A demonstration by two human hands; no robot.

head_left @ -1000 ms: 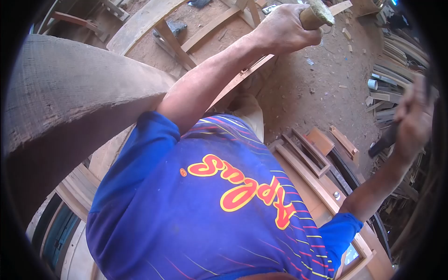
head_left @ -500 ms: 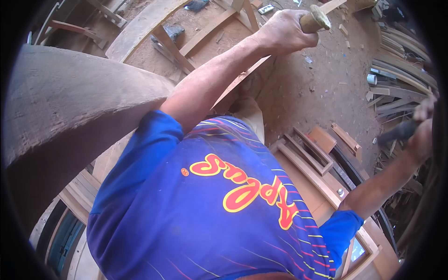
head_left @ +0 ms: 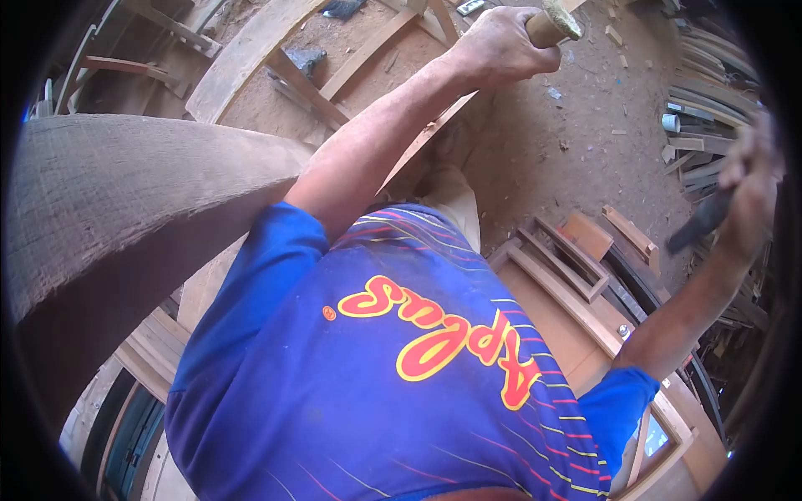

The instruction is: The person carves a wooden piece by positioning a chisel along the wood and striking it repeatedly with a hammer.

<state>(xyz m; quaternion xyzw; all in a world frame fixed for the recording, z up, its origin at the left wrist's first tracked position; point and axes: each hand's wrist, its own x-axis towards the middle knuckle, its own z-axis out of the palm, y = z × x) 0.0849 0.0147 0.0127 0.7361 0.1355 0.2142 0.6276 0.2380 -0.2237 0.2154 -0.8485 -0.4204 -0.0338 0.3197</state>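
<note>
The left grip is clenched around a wooden handle; the right grip grasps a dark tool, blurred, well apart from the handle.

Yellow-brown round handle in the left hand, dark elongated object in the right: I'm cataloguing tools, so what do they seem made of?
Yellow-brown round handle: probably bare wood, judging by its dull side and rough, pale end. Dark elongated object: near-black and dull, perhaps metal or darkened wood; blur hides any grain.
</note>
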